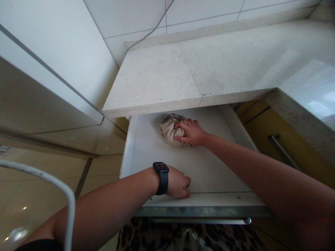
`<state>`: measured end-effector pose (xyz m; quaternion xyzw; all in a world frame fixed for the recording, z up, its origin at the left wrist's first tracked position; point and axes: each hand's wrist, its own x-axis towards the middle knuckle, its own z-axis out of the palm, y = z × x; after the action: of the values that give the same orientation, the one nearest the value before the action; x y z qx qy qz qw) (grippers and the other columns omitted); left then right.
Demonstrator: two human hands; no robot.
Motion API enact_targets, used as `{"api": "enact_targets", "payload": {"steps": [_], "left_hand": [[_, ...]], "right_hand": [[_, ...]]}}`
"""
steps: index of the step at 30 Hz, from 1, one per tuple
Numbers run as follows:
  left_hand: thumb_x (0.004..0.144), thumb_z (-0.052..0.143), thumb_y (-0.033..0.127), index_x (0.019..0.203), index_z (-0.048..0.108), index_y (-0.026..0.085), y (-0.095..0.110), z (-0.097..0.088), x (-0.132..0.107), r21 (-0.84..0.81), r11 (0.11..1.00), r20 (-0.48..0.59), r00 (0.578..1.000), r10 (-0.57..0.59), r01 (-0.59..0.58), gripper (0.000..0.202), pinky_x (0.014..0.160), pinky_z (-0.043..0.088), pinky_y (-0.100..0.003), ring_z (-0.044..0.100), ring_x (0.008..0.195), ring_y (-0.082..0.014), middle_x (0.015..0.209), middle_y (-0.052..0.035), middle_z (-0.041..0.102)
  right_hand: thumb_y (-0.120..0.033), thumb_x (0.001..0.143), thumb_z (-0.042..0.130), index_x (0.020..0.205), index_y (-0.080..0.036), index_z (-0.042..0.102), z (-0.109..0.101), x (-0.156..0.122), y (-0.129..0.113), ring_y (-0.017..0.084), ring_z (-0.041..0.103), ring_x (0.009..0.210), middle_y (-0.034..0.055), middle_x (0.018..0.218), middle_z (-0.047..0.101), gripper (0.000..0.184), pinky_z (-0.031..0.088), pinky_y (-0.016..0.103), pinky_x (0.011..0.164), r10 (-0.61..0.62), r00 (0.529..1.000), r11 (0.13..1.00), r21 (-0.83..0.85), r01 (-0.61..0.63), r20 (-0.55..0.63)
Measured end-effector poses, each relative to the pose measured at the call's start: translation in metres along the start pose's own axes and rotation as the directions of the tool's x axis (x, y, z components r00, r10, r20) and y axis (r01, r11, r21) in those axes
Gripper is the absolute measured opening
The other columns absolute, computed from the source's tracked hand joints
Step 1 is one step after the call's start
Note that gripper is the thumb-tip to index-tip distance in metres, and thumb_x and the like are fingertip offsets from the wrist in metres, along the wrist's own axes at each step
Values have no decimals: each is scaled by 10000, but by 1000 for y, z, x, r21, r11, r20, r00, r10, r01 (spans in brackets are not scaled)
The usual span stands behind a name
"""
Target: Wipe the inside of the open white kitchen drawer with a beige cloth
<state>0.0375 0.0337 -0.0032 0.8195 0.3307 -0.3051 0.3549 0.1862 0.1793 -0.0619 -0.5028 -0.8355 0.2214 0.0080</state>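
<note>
A crumpled beige cloth (169, 130) with a brown pattern lies bunched up on the floor of a pulled-out white drawer (146, 157). My right hand (192, 132) is closed over the cloth's right side, its thumb and fingers pressing into the folds. Nearer to me, my left hand (178, 183) has its fingers curled in, just inside the drawer's front panel. Nothing shows in those fingers. A black smartwatch (161, 174) is strapped on my left wrist.
A speckled stone countertop (157, 80) overhangs the drawer's back. On the right is a yellowish cabinet with a metal handle (284, 151); a tall white cabinet (65, 45) stands left. A white curved tube (69, 198) crosses the lower left. A grey cable (154, 29) runs down the tiles.
</note>
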Motion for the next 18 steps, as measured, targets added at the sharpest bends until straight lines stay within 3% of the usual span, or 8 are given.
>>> {"api": "enact_targets", "payload": {"steps": [13,18], "left_hand": [[828,374,532,1271,636,174,-1,1,1,-23,1000,-21,1000,2,-3,627,1007,566,-611,678,1164,-414,1226,-235,685],[821,381,521,1261,649,123,-1,2,0,-39,999,-50,999,14,-16,651,978,563,-662,672,1143,-470,1195,-258,687]], "right_hand": [[-914,651,318,1514,-234,329,-2,0,-3,40,27,1479,51,1481,184,1099,46,455,1447,13,1000,1000,6,-13,8],[-915,646,325,1508,-239,340,-3,-1,-3,44,25,1485,48,1489,171,1096,45,463,1444,8,1000,1000,9,-8,12]]}}
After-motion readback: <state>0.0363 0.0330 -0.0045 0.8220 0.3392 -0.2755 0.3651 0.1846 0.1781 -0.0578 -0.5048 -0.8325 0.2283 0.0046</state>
